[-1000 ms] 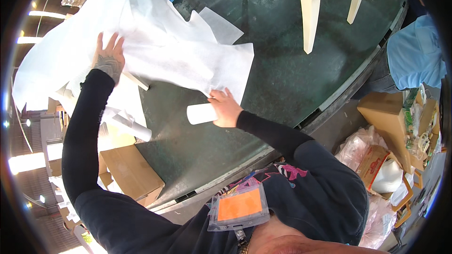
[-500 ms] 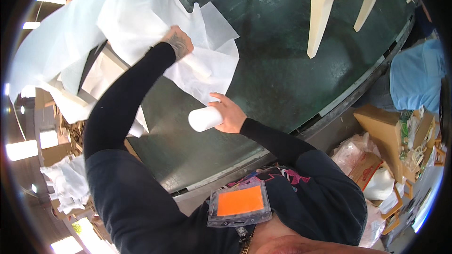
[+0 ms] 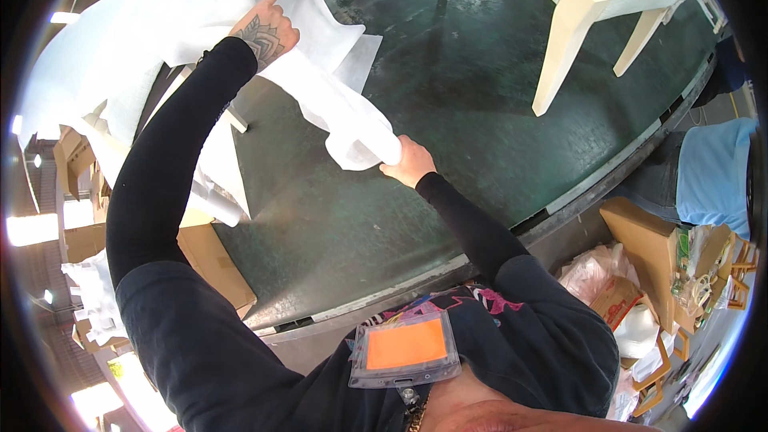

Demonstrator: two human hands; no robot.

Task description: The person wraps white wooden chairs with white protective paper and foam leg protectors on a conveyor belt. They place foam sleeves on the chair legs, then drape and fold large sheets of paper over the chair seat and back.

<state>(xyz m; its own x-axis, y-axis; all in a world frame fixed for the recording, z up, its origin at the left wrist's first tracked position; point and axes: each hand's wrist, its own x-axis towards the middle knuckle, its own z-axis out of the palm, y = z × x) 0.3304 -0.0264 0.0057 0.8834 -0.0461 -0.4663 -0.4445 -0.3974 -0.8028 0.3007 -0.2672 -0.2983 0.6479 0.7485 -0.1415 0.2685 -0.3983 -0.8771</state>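
White sheeting runs under the left hand into the right hand.

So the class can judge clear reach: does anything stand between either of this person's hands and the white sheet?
Nothing visible does. The right hand grips a rolled part of the white sheet; the left hand is over it, though contact is unclear. The cream chair stands apart, to the right.

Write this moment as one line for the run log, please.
left hand: over white sheet, grip unclear | right hand: gripping the sheet's gathered end | nearby: cream chair legs on dark green surface
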